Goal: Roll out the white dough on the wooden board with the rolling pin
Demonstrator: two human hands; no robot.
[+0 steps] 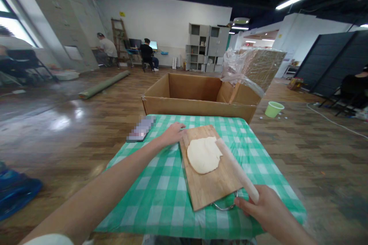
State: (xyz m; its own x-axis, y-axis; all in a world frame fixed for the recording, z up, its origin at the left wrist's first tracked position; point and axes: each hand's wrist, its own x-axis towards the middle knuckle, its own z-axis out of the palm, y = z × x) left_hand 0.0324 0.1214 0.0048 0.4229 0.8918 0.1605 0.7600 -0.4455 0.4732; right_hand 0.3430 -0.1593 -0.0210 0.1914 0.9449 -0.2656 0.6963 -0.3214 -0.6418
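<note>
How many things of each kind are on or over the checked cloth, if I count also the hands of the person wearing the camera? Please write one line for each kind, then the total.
Hands: 2 (left hand, right hand)
Board, with wire handle: 1
Dough: 1
Rolling pin: 1
Flat thing, too blurred to name: 1
Total: 6

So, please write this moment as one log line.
left hand: at far-left corner of cutting board | right hand: holds rolling pin by near end | dough: flat on board
</note>
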